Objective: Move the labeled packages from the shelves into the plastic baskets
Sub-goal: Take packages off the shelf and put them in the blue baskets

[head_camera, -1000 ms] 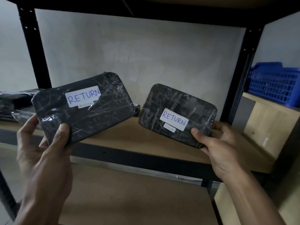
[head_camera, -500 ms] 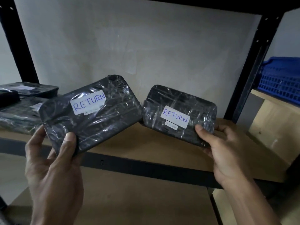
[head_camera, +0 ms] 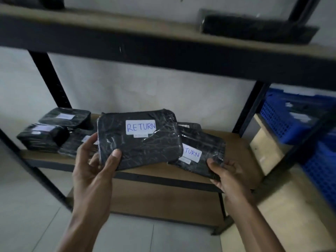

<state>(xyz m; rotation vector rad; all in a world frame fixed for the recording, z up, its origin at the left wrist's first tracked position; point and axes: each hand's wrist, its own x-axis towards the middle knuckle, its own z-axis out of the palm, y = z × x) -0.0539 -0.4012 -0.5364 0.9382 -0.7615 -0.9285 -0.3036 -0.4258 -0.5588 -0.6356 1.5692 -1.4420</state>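
Now left package (head_camera: 139, 139) overlapping right package (head_camera: 200, 153).

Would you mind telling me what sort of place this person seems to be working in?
Probably a stockroom or a returns-handling area. A black metal shelving rack with board shelves holds black wrapped packages, the package in front carries a handwritten RETURN label, and blue plastic baskets sit at the right.

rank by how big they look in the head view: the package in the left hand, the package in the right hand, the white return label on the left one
1. package in the left hand
2. package in the right hand, partly covered and farther back, so the true order of these two is unsure
3. return label, clearly smallest
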